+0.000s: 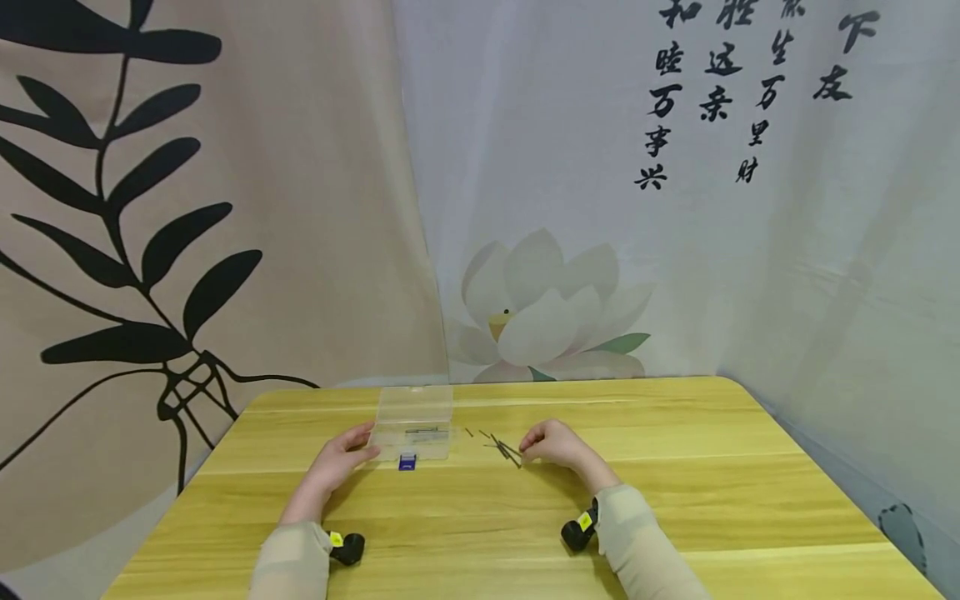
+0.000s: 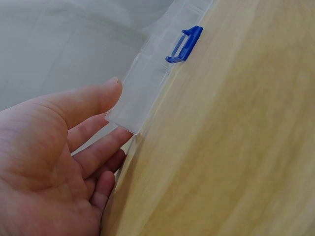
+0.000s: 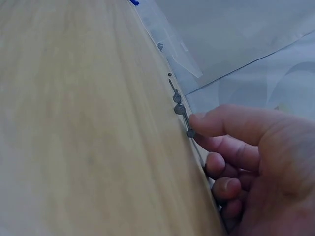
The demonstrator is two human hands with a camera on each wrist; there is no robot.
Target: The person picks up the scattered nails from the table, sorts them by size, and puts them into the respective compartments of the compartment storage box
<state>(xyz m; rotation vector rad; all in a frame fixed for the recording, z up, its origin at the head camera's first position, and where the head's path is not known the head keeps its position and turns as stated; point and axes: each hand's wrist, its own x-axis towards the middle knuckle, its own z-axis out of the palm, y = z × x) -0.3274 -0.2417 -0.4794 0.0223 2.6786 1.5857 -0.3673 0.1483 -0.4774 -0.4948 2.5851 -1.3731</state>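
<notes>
In the head view a clear plastic compartment box [image 1: 408, 448] stands with its lid raised and a blue latch [image 1: 407, 462] at its front. Thin dark pieces [image 1: 426, 431] lie inside it. My left hand [image 1: 341, 457] rests at the box's left end, its thumb [image 2: 110, 93] at the upper edge and other fingers at the lower corner. To the right of the box lie several dark screws [image 1: 504, 450], loosely crossed. My right hand [image 1: 555, 443] has thumb and index finger at the head of the nearest screw [image 3: 191, 133], pinching it; its other fingers are curled.
Two short dark pieces, one a small pin [image 1: 469, 432], lie between the box and the screws. The wooden table [image 1: 465, 533] ends at a printed cloth backdrop [image 1: 540, 192]. Each wrist wears a black camera [image 1: 348, 548] near the sleeve cuff.
</notes>
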